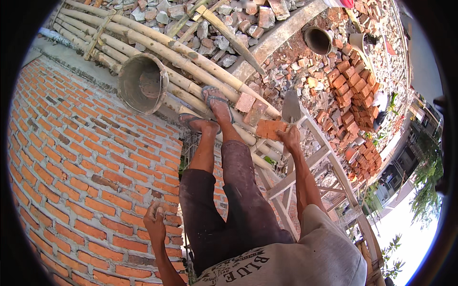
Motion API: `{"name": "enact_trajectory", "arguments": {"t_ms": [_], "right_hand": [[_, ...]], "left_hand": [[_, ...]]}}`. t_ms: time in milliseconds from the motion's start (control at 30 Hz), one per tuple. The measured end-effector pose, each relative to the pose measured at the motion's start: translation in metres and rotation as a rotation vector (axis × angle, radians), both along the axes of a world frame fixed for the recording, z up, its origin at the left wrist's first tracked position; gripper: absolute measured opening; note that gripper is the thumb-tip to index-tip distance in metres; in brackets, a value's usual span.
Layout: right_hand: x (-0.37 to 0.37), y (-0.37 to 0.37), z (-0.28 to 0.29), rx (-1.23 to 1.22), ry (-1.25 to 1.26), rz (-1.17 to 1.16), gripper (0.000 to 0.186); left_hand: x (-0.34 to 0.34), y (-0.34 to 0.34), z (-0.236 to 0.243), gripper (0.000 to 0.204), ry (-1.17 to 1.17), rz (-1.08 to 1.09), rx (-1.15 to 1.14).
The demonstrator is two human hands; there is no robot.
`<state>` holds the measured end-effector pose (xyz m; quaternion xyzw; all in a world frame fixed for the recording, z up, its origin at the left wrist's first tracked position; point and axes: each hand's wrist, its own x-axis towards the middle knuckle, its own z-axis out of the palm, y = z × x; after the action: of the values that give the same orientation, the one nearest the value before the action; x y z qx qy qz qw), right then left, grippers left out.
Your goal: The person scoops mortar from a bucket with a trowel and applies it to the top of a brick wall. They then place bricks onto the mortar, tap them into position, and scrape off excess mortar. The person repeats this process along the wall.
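Note:
My right hand (290,137) is closed round the end of an orange brick (270,129), held out above the bamboo poles. A trowel (291,107) with a grey pointed blade sticks out past the same hand; its handle end meets my fingers, and I cannot tell how firmly it is gripped. My left hand (155,218) hangs beside the brick wall (107,205), holding nothing, its fingers loosely bent and thumb apart. Two bricks (253,108) lie on the poles just beyond the held one. A mortar-stained bucket (143,85) stands by my feet, some grey mix inside.
I stand in sandals on bamboo poles (191,62) lashed together along the wall. A wooden frame (324,155) rises at the right. Below lie rubble (210,43), a stacked pile of bricks (353,88) and another bucket (318,40). A wooden plank (231,38) slants across the far side.

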<state>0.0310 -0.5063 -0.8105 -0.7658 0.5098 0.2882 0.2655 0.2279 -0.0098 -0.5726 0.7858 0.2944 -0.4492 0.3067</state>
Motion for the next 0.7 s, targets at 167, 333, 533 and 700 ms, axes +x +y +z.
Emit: {"name": "enact_trajectory", "arguments": {"t_ms": [167, 333, 533, 700], "right_hand": [[0.103, 0.041, 0.152, 0.476, -0.431, -0.809, 0.052], [0.212, 0.117, 0.338, 1.301, -0.658, -1.14, 0.052], [0.266, 0.178, 0.48, 1.605, -0.677, -0.638, 0.047], [0.286, 0.214, 0.512, 1.717, -0.616, -0.202, 0.027]], "left_hand": [[0.034, -0.083, 0.032, 0.055, -0.073, 0.27, -0.398], [0.093, -0.169, 0.109, 0.084, -0.359, 0.471, -1.039], [0.124, -0.163, 0.237, 0.071, -0.696, 0.717, -1.264], [0.141, -0.072, 0.378, 0.065, -1.12, 0.638, -0.97]]}}
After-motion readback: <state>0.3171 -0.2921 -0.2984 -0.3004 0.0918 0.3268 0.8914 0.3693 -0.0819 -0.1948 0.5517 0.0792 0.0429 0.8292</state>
